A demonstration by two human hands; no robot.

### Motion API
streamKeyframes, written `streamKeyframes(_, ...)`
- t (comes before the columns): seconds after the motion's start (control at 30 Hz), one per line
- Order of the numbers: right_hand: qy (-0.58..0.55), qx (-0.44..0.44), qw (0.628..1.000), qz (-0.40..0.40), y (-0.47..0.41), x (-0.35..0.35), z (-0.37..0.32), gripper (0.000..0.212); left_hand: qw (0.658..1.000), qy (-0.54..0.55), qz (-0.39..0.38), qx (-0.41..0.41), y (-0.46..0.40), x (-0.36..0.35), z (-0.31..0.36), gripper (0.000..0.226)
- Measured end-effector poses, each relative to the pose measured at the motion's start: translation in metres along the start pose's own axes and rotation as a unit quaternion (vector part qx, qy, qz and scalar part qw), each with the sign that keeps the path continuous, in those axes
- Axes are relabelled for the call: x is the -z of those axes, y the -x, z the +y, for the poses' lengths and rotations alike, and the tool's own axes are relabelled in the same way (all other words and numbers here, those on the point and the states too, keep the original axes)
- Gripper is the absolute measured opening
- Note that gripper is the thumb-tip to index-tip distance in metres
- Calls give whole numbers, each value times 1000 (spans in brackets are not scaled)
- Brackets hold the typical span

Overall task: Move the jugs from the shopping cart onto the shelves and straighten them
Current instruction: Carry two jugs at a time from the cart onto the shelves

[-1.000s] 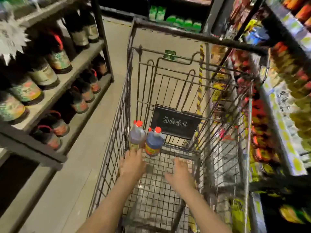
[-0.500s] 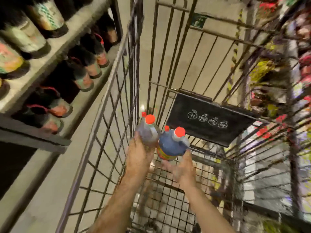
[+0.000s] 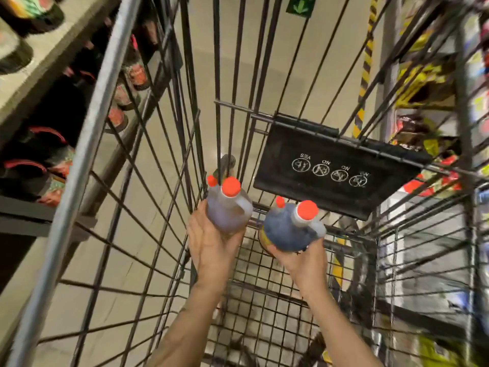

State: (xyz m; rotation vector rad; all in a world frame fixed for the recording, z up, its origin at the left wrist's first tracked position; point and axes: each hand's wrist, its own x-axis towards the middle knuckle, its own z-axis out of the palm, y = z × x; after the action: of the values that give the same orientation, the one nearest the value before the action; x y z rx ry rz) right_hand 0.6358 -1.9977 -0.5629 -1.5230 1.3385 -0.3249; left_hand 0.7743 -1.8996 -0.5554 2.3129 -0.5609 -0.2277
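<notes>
A: Both hands are down in the cart (image 3: 87, 144) now. The left hand (image 3: 211, 242) grasps the brown jug (image 3: 229, 210), fingers wrapped round its body, near the cart's left wall.

B: And the right hand (image 3: 301, 260) cups the blue jug (image 3: 288, 229) from below, curled round its base. Both red caps point up at us, just below the black flap (image 3: 330, 170) on the cart's far end.

A: So I'd call this the pick-up step: jugs gripped, not yet out of the cart.

B: Agreed. Next they need lifting clear over the cart's rim, then swinging left to the shelves (image 3: 39, 64).

A: Careful there, those shelves left of the cart already carry rows of dark bottles (image 3: 132, 72), so a free gap is needed.

B: Anything else in the cart?

A: Its mesh floor looks bare apart from these two, though the near end is blurred, so I can't say for sure.
</notes>
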Motion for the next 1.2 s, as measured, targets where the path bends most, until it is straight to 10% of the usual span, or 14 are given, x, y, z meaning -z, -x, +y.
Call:
streamKeyframes(0.33, 8, 26, 999, -16, -1, 23, 29, 94, 976, 145, -141, 80, -11, -11, -19, 92)
streamKeyframes(1.2, -123, -72, 972, 186, 156, 68, -92, 75, 967, 163, -189, 45, 79, 144, 118, 50)
